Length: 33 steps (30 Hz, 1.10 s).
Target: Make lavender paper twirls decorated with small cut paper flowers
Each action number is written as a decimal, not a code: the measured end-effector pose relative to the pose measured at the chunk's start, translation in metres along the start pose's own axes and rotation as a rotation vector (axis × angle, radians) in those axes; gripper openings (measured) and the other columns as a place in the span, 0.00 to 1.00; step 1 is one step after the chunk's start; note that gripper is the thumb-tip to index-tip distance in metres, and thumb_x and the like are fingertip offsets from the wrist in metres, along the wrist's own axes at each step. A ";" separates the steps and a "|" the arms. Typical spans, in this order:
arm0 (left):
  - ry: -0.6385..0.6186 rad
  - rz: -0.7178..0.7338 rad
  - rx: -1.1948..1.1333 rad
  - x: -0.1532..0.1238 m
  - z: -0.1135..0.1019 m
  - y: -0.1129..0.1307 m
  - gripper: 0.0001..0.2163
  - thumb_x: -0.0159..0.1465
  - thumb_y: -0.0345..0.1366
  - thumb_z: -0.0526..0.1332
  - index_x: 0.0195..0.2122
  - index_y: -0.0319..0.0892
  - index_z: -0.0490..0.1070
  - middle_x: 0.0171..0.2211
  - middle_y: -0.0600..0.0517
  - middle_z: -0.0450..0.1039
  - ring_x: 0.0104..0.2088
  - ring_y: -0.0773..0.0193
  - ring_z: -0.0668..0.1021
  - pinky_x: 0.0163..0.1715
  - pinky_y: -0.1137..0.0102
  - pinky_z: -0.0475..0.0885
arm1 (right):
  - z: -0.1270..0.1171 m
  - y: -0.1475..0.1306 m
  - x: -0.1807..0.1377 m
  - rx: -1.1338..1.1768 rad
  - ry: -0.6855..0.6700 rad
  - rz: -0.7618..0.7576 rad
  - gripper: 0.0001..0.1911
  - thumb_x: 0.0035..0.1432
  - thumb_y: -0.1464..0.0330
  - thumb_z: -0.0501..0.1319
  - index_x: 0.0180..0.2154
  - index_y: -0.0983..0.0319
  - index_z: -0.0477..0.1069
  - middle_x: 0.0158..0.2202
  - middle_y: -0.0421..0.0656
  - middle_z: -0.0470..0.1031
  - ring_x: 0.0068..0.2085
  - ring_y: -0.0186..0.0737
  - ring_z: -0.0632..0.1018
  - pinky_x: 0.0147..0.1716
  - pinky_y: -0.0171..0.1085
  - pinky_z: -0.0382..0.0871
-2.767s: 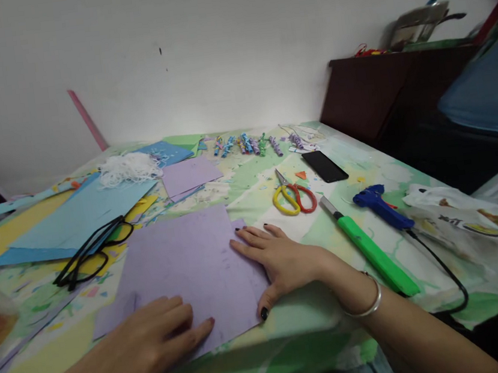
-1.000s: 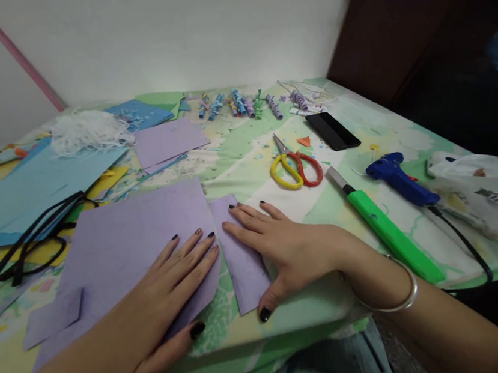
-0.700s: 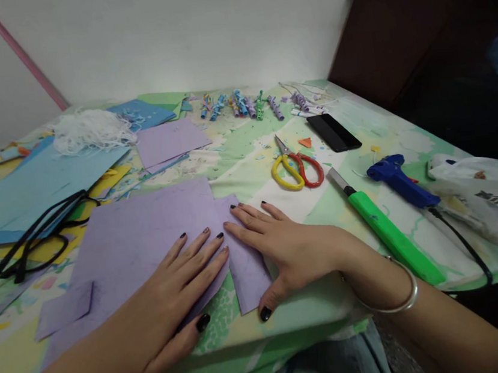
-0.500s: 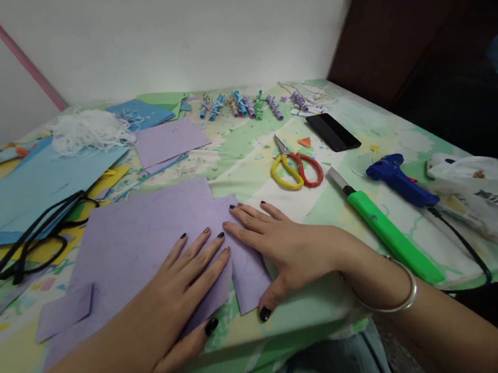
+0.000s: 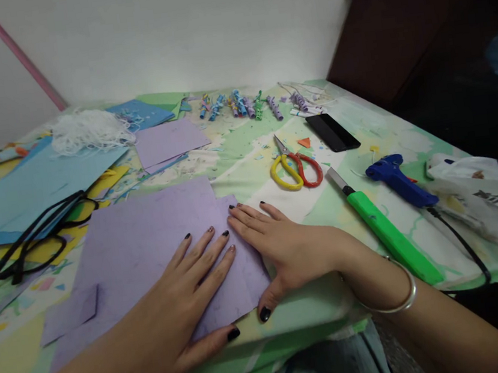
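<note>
A large purple paper sheet (image 5: 146, 232) lies near the table's front edge. My left hand (image 5: 190, 302) rests flat on it, fingers spread. On its right, a smaller purple piece (image 5: 254, 267) shows, partly covered by the large sheet. My right hand (image 5: 279, 252) presses down on the smaller piece with outstretched fingers, thumb at the lower right edge. A small purple strip (image 5: 71, 314) lies on the large sheet's left part. Beyond my right hand are scissors (image 5: 296, 168) with one yellow and one red handle. To the right lies a cutter with a green handle (image 5: 391, 235).
Black-framed glasses (image 5: 41, 236) and blue sheets (image 5: 39, 182) lie left, with white string (image 5: 88, 132) on top. Small paper rolls (image 5: 239, 104) stand along the back. A black phone (image 5: 332, 132), a blue glue gun (image 5: 400, 180) and a plastic bag (image 5: 491, 199) lie right.
My left hand has slid slightly right with the large purple sheet, which now covers more of the smaller piece. The gap between them has closed. My right hand has stayed nearly still.
</note>
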<state>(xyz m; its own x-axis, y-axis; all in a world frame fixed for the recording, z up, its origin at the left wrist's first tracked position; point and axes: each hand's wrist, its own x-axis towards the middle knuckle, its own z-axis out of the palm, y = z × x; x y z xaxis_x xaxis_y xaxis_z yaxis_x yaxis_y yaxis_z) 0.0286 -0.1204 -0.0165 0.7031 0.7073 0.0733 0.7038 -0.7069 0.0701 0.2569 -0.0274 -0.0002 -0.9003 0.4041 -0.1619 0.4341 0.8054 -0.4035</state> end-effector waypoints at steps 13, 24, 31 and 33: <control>-0.011 -0.058 -0.037 -0.001 0.002 0.000 0.41 0.64 0.52 0.57 0.69 0.45 0.34 0.69 0.39 0.44 0.67 0.39 0.51 0.61 0.40 0.53 | -0.003 0.002 0.001 0.021 -0.041 -0.010 0.69 0.40 0.49 0.71 0.67 0.76 0.34 0.69 0.61 0.30 0.69 0.56 0.35 0.65 0.55 0.26; 0.042 -0.068 -0.011 0.012 0.005 -0.011 0.36 0.65 0.51 0.55 0.69 0.40 0.44 0.66 0.36 0.51 0.66 0.38 0.55 0.59 0.41 0.56 | -0.005 0.004 0.003 0.034 0.063 0.024 0.61 0.44 0.54 0.70 0.66 0.78 0.41 0.69 0.62 0.37 0.69 0.53 0.41 0.66 0.52 0.34; -0.044 -0.108 -0.044 0.022 -0.002 -0.035 0.35 0.64 0.53 0.54 0.67 0.38 0.50 0.67 0.38 0.50 0.66 0.40 0.53 0.61 0.43 0.54 | -0.009 0.006 0.009 0.030 0.115 0.089 0.56 0.46 0.58 0.70 0.66 0.77 0.44 0.69 0.62 0.39 0.69 0.54 0.44 0.66 0.53 0.38; -0.045 -0.120 -0.044 0.023 -0.002 -0.039 0.35 0.64 0.54 0.55 0.67 0.38 0.51 0.67 0.38 0.50 0.66 0.40 0.54 0.61 0.43 0.54 | -0.009 0.007 0.010 0.037 0.137 0.105 0.56 0.46 0.58 0.70 0.66 0.76 0.44 0.68 0.62 0.40 0.69 0.54 0.44 0.66 0.53 0.39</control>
<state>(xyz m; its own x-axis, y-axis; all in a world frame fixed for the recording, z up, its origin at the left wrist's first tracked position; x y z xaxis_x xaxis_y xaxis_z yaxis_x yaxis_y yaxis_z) 0.0173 -0.0762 -0.0154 0.6188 0.7854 0.0175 0.7785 -0.6161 0.1198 0.2515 -0.0137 0.0029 -0.8359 0.5428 -0.0814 0.5219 0.7401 -0.4240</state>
